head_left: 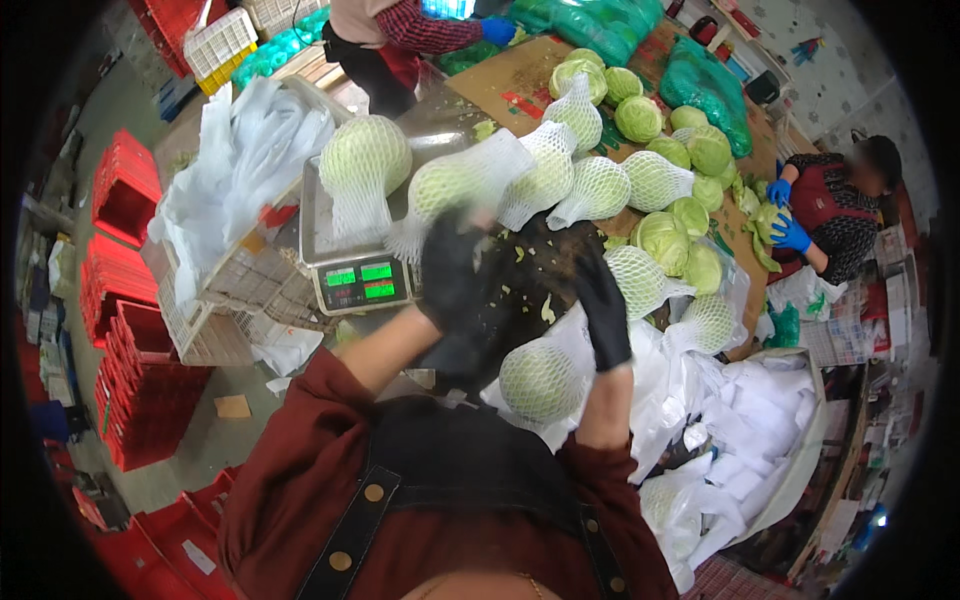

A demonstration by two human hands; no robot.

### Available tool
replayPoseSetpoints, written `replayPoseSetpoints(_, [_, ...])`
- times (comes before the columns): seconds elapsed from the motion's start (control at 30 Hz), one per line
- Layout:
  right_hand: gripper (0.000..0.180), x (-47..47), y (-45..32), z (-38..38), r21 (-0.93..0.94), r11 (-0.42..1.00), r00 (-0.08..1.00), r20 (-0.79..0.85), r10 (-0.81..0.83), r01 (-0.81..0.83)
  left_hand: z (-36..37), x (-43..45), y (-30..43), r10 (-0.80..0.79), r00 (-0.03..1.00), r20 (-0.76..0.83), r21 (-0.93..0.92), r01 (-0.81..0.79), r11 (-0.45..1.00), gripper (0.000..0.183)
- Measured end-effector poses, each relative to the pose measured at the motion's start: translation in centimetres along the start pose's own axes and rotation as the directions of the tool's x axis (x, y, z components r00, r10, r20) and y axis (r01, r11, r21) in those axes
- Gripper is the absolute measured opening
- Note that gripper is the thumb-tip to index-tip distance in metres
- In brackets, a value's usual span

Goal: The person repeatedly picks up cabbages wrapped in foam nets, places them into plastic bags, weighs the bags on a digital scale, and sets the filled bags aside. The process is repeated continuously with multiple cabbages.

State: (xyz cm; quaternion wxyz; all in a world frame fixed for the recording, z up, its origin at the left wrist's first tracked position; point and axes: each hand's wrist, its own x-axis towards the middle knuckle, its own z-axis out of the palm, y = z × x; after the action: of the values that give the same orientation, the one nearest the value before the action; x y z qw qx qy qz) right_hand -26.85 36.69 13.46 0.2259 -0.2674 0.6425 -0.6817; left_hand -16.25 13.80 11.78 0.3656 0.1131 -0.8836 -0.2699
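Observation:
My left hand [456, 274], in a black glove, is blurred by motion just below a netted cabbage [454, 184] at the scale's right side; whether it touches it is unclear. My right hand [602, 307], also black-gloved, is beside a cabbage in white foam netting [634, 281]. Its finger positions are hard to make out against the dark tabletop. Below its wrist lies another netted cabbage [544, 381] on white plastic. On the digital scale [309, 214] rests a netted cabbage [367, 161], its net end hanging toward the lit display.
Bare cabbages [660, 244] and full green mesh sacks [705, 94] cover the table's far side. Foam netting fills a crate [247, 289] at left. Red crates [150, 382] are stacked on the floor. A blue-gloved co-worker [832, 206] handles a cabbage at right; another person [397, 37] stands opposite.

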Motion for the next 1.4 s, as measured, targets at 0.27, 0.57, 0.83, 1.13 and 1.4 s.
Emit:
replayPoseSetpoints(0.27, [0.052, -14.3, 6.9, -2.7, 0.113, 0.799, 0.774, -0.201, 0.6, -0.59, 4.8, -11.9, 5.4, -0.117, 0.126, 0.985, -0.125, 0.992, 0.016, 0.045])
replayPoseSetpoints(0.57, [0.046, -8.0, 7.3, -2.9, 0.008, 0.994, 0.875, -0.473, 0.1, -0.11, 10.1, -7.4, 1.7, -0.355, 0.795, 0.492, -0.667, 0.606, 0.433, 0.048])
replayPoseSetpoints(0.83, [0.028, -16.5, 15.9, -4.0, -0.862, 0.408, 0.879, -0.417, -0.23, -0.303, 15.5, -9.7, 0.0, -0.199, 0.84, 0.505, -0.524, 0.482, 0.702, 0.037])
replayPoseSetpoints(1.13, [0.012, -20.6, 5.1, -7.5, -0.446, 0.856, 0.479, -0.83, -0.287, -0.261, 8.4, -10.0, 8.4, -0.103, 0.347, 0.932, -0.29, 0.886, 0.361, 0.051])
replayPoseSetpoints(1.4, [0.019, -23.5, 8.3, -7.3, -0.636, 0.747, 0.619, -0.671, -0.409, -0.195, 8.1, -7.6, 18.4, -0.21, 0.22, 0.953, -0.108, 0.889, 0.444, 0.034])
